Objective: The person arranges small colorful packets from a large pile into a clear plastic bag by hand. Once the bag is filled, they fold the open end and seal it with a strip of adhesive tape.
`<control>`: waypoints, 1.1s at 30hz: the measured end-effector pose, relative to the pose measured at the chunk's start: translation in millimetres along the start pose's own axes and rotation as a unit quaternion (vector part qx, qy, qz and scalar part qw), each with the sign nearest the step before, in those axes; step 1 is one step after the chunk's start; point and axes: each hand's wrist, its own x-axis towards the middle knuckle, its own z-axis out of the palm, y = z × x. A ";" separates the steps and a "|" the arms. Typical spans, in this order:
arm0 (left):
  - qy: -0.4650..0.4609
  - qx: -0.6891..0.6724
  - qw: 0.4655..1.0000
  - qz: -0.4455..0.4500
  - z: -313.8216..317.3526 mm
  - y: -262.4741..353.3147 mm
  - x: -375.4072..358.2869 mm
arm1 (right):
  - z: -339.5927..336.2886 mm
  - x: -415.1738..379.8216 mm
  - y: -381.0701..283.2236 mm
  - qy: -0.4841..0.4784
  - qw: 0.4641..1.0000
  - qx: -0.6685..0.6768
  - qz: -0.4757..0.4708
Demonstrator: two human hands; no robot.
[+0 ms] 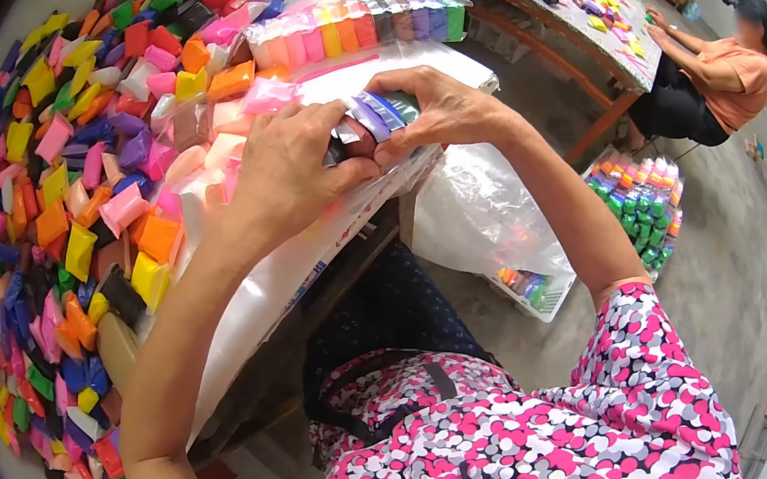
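Between my two hands, near the table's front edge, is a small stack of clay packets (374, 119) in brown, purple, blue, white and green. My left hand (294, 158) grips its left end, fingers over the top and thumb beneath. On the right end, my right hand (438, 109) has its fingers and thumb wrapped round the packets. Just behind my hands lies a clear bag (358, 28) filled with a row of packets, from pink through yellow, orange, red and dark to purple and green. Loose coloured packets (81, 249) are heaped to the left of my left hand.
Below the table at the right, a clear plastic sheet (486, 212) hangs over a white basket (556, 297) of packets. More bagged packets (642, 206) are on the floor. Another person (731, 75) sits at a second table (559, 17) bearing loose packets.
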 end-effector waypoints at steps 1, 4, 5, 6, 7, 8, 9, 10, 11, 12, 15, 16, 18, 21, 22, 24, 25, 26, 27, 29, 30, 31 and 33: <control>0.028 0.018 0.999 0.022 5.7 -0.9 -1.8 | 1.3 0.5 0.4 0.009 1.000 -0.015 -0.006; 0.082 0.083 0.990 0.080 15.7 -6.3 -4.9 | 4.6 0.1 0.1 0.026 0.998 -0.053 -0.014; 0.094 0.104 0.986 0.092 18.3 -7.3 -6.1 | 5.6 0.2 0.0 0.026 0.998 -0.060 -0.012; 0.107 0.126 0.981 0.104 19.9 -7.9 -7.2 | 5.9 0.7 -1.0 0.026 0.997 -0.068 -0.011; 0.119 0.147 0.975 0.116 19.8 -7.8 -8.2 | 5.6 1.4 -2.0 0.015 0.997 -0.075 -0.002; 0.106 0.128 0.981 0.101 18.2 -7.0 -8.9 | 4.7 2.0 -2.9 0.005 0.997 -0.082 0.007; 0.092 0.108 0.986 0.087 15.9 -5.8 -9.0 | 3.8 1.7 -3.9 -0.005 0.996 -0.088 0.017; 0.079 0.088 0.990 0.073 12.7 -4.1 -8.5 | 2.8 0.8 -5.3 -0.008 0.998 -0.058 0.010; 0.059 0.039 0.996 0.047 7.4 -1.9 -6.3 | 1.0 -0.7 -7.2 -0.012 1.000 -0.028 0.004; 0.038 -0.010 0.999 0.020 -1.0 2.3 -2.2 | -0.4 -2.3 -7.9 -0.016 1.000 0.002 -0.003; 0.023 -0.103 0.994 -0.004 -9.8 5.9 3.1 | -15.4 -0.1 1.1 -0.042 0.998 0.038 -0.015; 0.026 -0.126 0.992 -0.003 -11.7 6.4 5.2 | -20.9 -1.5 2.2 -0.045 0.997 0.066 -0.017; -0.017 -0.132 0.991 0.011 -13.1 6.8 12.1 | -30.4 -6.7 0.9 -0.021 0.998 0.057 -0.024; -0.084 -0.142 0.986 -0.038 -11.6 11.1 18.0 | -36.8 -17.4 -4.4 0.015 0.999 0.046 -0.025; -0.104 -0.152 0.981 -0.058 -12.6 12.4 18.7 | -34.0 -18.9 -0.8 0.016 0.999 0.028 -0.028; -0.120 -0.160 0.977 -0.073 -11.7 13.6 19.0 | -25.1 -21.6 5.3 0.017 0.999 -0.004 -0.034; -0.117 -0.158 0.978 -0.069 -11.6 13.3 18.4 | -18.1 -24.8 0.4 0.000 1.000 0.014 0.009; -0.113 -0.155 0.979 -0.065 -12.3 12.2 17.3 | -13.1 -24.7 2.3 0.018 0.999 -0.039 -0.020; -0.078 -0.190 0.978 -0.036 -14.8 9.3 14.6 | -10.9 -25.8 -1.0 0.041 0.998 -0.036 -0.014; -0.014 -0.219 0.976 0.002 -26.1 0.0 3.9 | -10.4 -27.1 -7.9 0.094 0.992 -0.075 -0.038; 0.013 -0.212 0.977 0.011 -33.6 -4.4 -2.7 | -11.6 -28.0 -10.9 0.126 0.983 -0.117 -0.068; 0.032 -0.162 0.986 0.003 -50.3 -6.3 -14.4 | -12.0 -31.3 -16.9 0.148 0.973 -0.153 -0.085; 0.036 -0.084 0.996 -0.010 -80.7 -13.0 -43.8 | -13.9 -38.5 -25.3 0.164 0.964 -0.154 -0.143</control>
